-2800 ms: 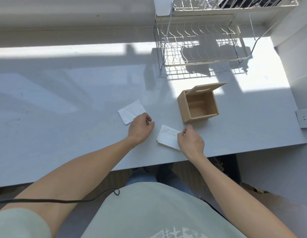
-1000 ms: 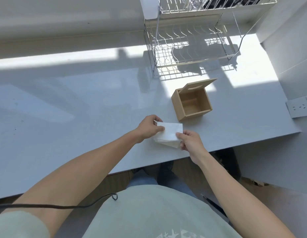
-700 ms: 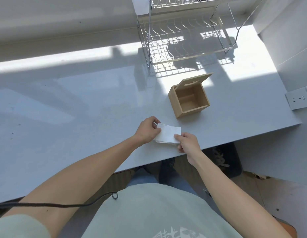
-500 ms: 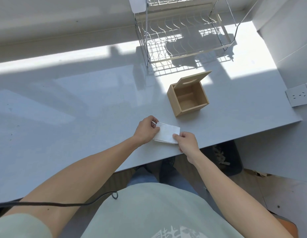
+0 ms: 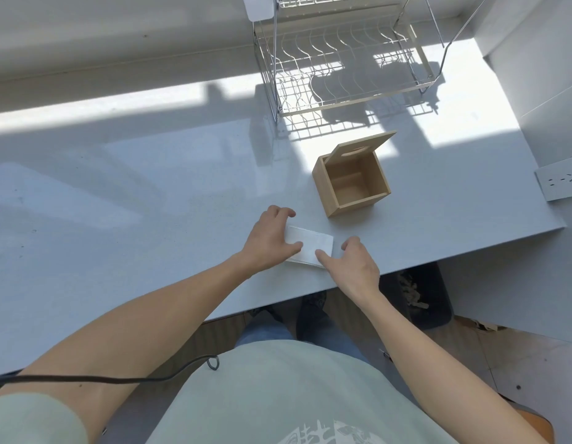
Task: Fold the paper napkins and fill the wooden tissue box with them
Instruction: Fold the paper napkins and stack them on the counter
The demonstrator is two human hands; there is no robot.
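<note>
Fold step: left hand and right hand, fingers spread, press the folded white paper napkins flat near the grey bench's front edge (square wooden tissue box open, empty, just beyond); next, probably pinch the stack and drop it in.

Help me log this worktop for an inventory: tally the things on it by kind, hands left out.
Napkin stack: 1 (sheets too thin to count)
Wooden tissue box, lid up, nothing inside: 1
Wire dish rack: 1
Total: 3
The left hand and right hand rest spread on the stack's ends.
</note>
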